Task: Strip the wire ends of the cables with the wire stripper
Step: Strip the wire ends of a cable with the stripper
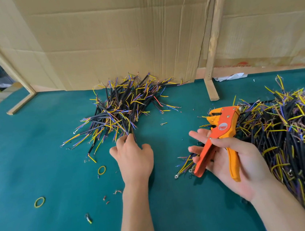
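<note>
The wire stripper [220, 136] is showing an orange body with a lighter, yellow-orange jaw head at its top end, a round red label on its side and two long handles, one orange-red and one yellow-orange, spreading apart toward 6 o'clock. Its head is pointing toward 12 o'clock and tilting slightly left, with the jaws standing a little apart.

The right hand [234, 161] is lying palm up under the tool, the thumb pressing across the pivot area and the fingers stretching out loosely beneath the orange-red handle, so the hand is cradling the stripper between thumb and palm.

The left hand [133, 157] is reaching forward with its back facing up, its fingertips [126, 137] pinching the near ends of a few cables at the 6 o'clock edge of the centre cable pile [122, 109]. That pile is made of short black-sheathed cables with yellow, blue and reddish inner wires fanning from both ends; it is lying at 12 o'clock from the left hand and at about 10 o'clock from the stripper, well apart from the tool.

A larger cable heap [293, 137] of the same kind is lying at 3 o'clock from the right hand, just beside the stripper's head. Everything is resting on a green mat [28, 148].
</note>
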